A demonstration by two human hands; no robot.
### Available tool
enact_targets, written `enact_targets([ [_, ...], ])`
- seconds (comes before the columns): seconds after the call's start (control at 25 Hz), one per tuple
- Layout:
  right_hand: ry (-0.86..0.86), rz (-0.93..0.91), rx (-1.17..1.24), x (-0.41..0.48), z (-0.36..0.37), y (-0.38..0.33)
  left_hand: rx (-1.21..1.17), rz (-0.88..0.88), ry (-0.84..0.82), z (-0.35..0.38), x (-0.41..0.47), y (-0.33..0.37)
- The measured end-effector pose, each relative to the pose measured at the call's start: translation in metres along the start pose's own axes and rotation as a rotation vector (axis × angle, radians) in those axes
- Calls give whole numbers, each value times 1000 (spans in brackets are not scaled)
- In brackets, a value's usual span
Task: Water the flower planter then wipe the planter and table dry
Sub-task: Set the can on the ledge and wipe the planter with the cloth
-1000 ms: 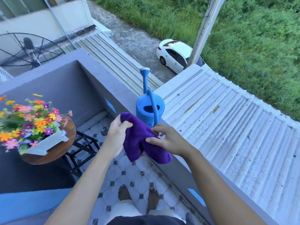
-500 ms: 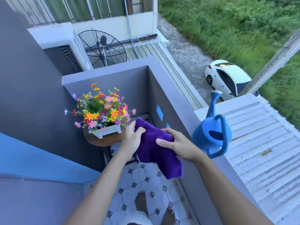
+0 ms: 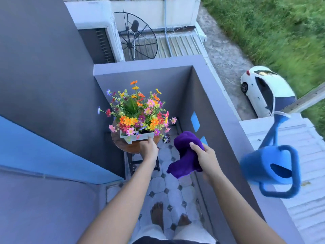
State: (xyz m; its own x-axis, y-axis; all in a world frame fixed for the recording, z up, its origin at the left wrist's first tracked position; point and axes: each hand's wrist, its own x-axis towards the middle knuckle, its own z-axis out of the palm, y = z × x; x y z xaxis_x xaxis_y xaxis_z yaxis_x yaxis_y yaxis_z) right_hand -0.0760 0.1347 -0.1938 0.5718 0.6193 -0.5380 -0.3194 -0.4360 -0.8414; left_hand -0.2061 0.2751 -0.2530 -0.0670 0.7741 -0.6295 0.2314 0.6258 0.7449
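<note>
On a narrow balcony: two hands, the left hand (image 3: 149,148) and the right hand (image 3: 204,158); one purple cloth (image 3: 186,154); one white planter (image 3: 137,137) crowded with flowers too many to count; one round wooden table (image 3: 130,147); one blue watering can (image 3: 270,166) on the ledge; two bare feet (image 3: 157,214) on the tiles. Below, one white car (image 3: 265,90) and one satellite dish (image 3: 135,35).

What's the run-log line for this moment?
phase: wiping | left hand: at planter | right hand: holds purple cloth | watering can: on ledge
</note>
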Motion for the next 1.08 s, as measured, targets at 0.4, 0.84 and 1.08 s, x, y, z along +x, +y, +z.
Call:
enact_targets([
  [0.4,17,121,-20,41,-1,19,45,-106,162,45,46,5],
  [0.84,-54,137,-41,85,-7,11,-17,-175,392,67,72,20],
  [1.08,-101,135,-45,92,-3,12,128,-190,344,78,120,-22],
])
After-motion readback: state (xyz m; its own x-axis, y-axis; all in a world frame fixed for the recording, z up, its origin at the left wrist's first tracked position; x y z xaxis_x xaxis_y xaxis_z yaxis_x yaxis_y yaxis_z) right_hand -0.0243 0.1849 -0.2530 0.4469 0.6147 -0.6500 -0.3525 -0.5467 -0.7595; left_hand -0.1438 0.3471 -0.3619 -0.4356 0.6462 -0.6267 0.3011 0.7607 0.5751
